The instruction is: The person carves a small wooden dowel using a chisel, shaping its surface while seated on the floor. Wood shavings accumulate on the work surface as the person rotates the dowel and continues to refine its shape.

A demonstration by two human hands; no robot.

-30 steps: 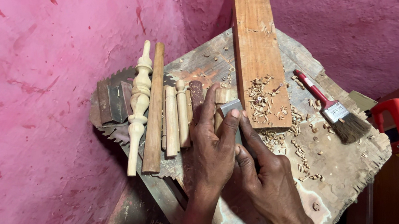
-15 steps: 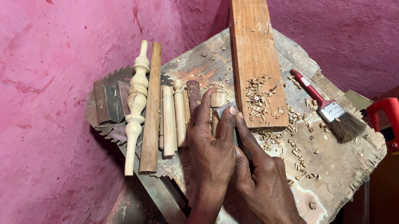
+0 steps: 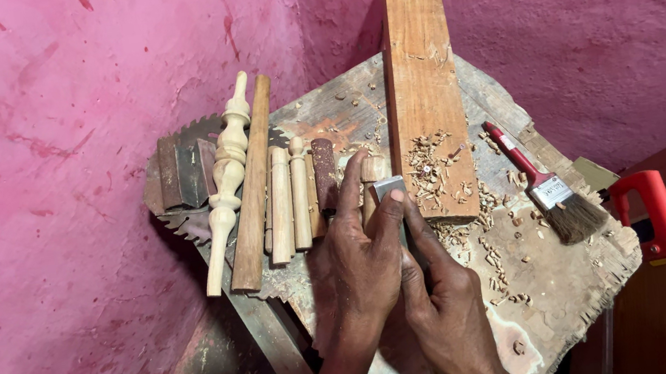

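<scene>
Both hands close together on a small metal blade (image 3: 389,188), a chisel-like tool whose grey tip shows just above the fingertips. The left hand (image 3: 356,265) wraps it from the left, index finger stretched up along a short pale wooden piece (image 3: 372,171) that the tip touches; the right hand (image 3: 442,301) presses in from the right with its thumb against the tool. How the handle sits inside the palms is hidden.

Just left of the grip lie a dark brown peg (image 3: 324,173), two pale round pegs (image 3: 291,205), a long plain stick (image 3: 251,185) and a turned spindle (image 3: 225,180), side by side, pointing away from the person. Beyond these, at the far left edge, dark flat blocks (image 3: 181,173) rest on a toothed saw blade (image 3: 183,224).

Just right of the grip a reddish plank (image 3: 423,89) runs away from the hands, with wood chips (image 3: 434,169) heaped on its near end and scattered beside it. Further right lies a paintbrush (image 3: 543,185) with a red handle, and past the edge of the worn bench (image 3: 560,286) a red tool handle (image 3: 653,209). No boxes or bowls are in view; everything lies loose on the bench.
</scene>
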